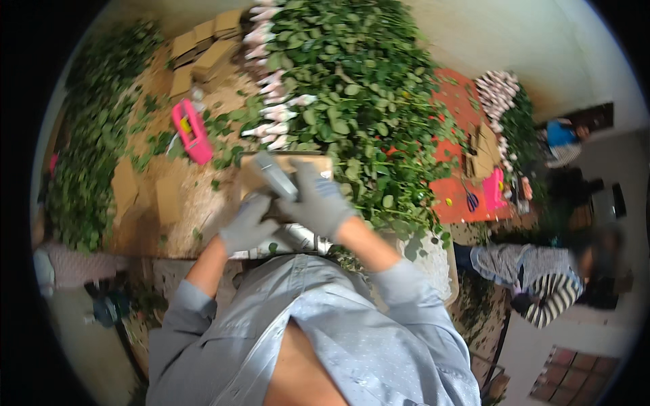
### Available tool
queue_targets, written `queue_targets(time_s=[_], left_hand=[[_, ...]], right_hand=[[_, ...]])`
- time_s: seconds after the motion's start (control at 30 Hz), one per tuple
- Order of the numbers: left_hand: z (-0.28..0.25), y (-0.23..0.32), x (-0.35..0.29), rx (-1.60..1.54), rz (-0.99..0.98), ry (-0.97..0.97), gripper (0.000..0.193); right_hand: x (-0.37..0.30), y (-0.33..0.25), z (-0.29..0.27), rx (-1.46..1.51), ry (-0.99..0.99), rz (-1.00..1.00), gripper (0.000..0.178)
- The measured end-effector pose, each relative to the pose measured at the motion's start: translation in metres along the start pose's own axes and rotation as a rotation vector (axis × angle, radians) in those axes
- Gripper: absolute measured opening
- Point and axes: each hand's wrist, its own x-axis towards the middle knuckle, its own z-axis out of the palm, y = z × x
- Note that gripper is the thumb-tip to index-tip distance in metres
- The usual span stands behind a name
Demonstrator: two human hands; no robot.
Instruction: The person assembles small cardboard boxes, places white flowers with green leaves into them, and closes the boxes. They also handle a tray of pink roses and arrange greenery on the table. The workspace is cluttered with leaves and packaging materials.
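My right hand [317, 204], in a grey knitted glove, is closed around a grey stapler [275, 177]. The stapler slants over a tan cardboard sheet [252, 177] at the table's near edge. Against the near side of that cardboard is my gloved left hand [249, 224], its fingers bent in at the edge and slightly blurred. Between the hands, what lies under the stapler's lower end is mostly hidden. White printed paper [301, 237] shows just below my right hand. Beyond the cardboard lies a row of pale pink roses [271, 122].
Leafy rose stems [359, 101] are heaped right of the roses, and more greenery [88, 149] lines the left. A pink tape dispenser [191, 132] and cardboard pieces [215, 57] lie on the wooden table. Scissors [472, 198] rest on a red surface. A person in striped sleeves [552, 298] stands right.
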Motion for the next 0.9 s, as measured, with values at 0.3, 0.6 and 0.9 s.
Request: queue_targets(time_s=[0.3,0.6,0.9], left_hand=[[0.005,-0.069,0.012,-1.489,0.103,0.103,0.062],[-0.003,-0.028,0.014,-1.037,-0.120,0.301,0.050],[0.003,-0.012,0.016,-0.961,-0.116,0.293,0.060]], right_hand=[[0.036,-0.003,0.090,-0.383,0.288,0.015,0.069],[-0.013,0.021,0.064,0.123,0.211,-0.082,0.074],[-0.032,0.060,0.099,-0.053,0.606,0.012,0.044]])
